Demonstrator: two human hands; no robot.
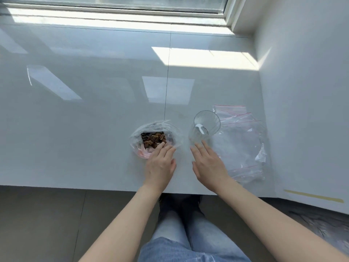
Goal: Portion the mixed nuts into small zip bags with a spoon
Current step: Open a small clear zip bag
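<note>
Your left hand point(160, 165) fingers straight on nuts point(153, 139) bag; right hand point(207, 165) spread, touching cup point(204, 127). Zip bags point(243, 146) right; bench point(94, 129) open left.

Quick count of what's on the white ledge point(94, 129): one container of mixed nuts point(153, 139) wrapped in clear plastic, one clear plastic cup point(204, 127), and one white spoon point(201, 128) standing inside it. Over on the right there's a pile of zip bags point(243, 146) with red strips, several for sure, but they overlap so I can't pin the number. Two bare hands, left hand point(160, 165) and right hand point(209, 165).
</note>
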